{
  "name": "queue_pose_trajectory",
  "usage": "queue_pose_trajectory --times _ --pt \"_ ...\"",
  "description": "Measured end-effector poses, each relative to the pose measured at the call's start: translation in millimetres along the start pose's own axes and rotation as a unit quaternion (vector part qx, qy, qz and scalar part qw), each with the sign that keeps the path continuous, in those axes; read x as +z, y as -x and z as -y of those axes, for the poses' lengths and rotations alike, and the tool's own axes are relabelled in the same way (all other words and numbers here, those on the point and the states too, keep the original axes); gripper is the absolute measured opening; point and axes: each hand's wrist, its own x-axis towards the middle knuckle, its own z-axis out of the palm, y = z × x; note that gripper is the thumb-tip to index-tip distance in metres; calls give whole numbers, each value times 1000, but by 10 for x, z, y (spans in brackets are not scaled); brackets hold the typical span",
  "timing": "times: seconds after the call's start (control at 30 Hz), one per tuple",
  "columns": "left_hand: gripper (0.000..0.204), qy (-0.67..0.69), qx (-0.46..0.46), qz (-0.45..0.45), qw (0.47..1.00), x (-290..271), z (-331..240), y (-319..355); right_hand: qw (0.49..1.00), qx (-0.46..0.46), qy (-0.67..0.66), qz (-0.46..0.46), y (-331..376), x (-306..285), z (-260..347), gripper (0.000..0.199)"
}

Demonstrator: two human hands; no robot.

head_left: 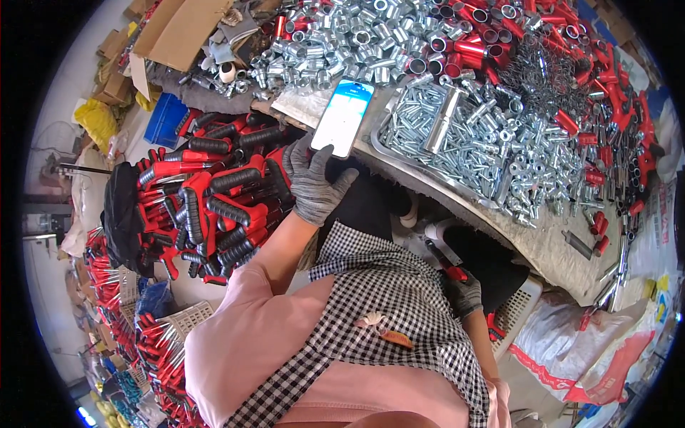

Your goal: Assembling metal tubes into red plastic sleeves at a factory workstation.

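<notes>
My left hand (314, 182), in a grey knit glove, is at the lower end of a smartphone (344, 118). Its fingers are apart, and one fingertip touches the lit, mostly white screen with a blue top. The phone lies at the near edge of the workbench. My right hand (467, 294), also gloved in grey, is low by my right thigh. Its fingers are closed round a red-and-black tool handle (454, 271) with a dark end pointing up and left. Part of that tool is hidden by the hand.
Red tools with black ribbed grips (221, 192) are heaped to my left. On the bench are silver metal sleeves (342, 43), a tray (382, 141) of bolts, red tubes (471, 50) and wire springs (539, 71). White sacks (578, 346) and a plastic crate (519, 310) stand at my right.
</notes>
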Motion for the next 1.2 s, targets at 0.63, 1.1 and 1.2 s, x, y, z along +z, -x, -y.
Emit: queue_pose_trajectory --times 0.63,1.1,1.2 --pt "73 66 -66 -37 995 76 29 -137 998 22 -55 2 -9 7 -8 37" --pt "91 -140 -144 338 919 313 -66 -1230 999 -42 6 3 -196 -17 -217 27" --pt "90 -156 -135 365 908 350 -84 -1277 997 -60 49 25 -13 -19 52 22"
